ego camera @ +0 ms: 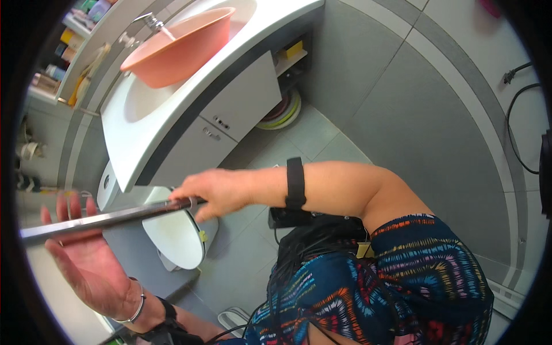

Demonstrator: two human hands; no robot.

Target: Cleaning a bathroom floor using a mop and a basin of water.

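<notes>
My right hand [215,192] has its fingers over the dark near end of a shiny metal pole [116,217], with the thumb somewhat apart beneath it. The pole slants to the left rim of the view, where its far end is not visible. Behind it, my left hand [88,263] is spread, palm up, with fingers extended and slightly blurred; the pole crosses over it, and whether they touch is unclear. A bracelet circles my left wrist. Black straps sit on both arms.
A pink plastic basin [185,51] sits tilted on the white sink counter [123,146], water running into it from a faucet [151,21]. A toilet [177,237] stands below. Shelves [79,47] hold bottles at upper left. A cable [511,112] hangs at right.
</notes>
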